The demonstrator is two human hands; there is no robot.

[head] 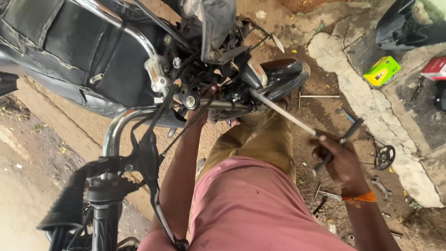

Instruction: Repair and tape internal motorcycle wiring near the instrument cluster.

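Your right hand (341, 162) grips a long T-handled wrench (297, 122) reaching into the motorcycle (186, 88); your left hand (206, 95) is buried among the parts, its grip hidden.

There was one motorcycle (116, 69), one long T-handled wrench (297, 122), two small boxes, green (382, 70) and red (434, 69), and one loose sprocket (384, 157)

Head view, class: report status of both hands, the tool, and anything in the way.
Right hand grips long T-handle wrench, tip at motorcycle front. Left hand reaches into the same spot, grip unclear. Cables and handlebar cross the left forearm.
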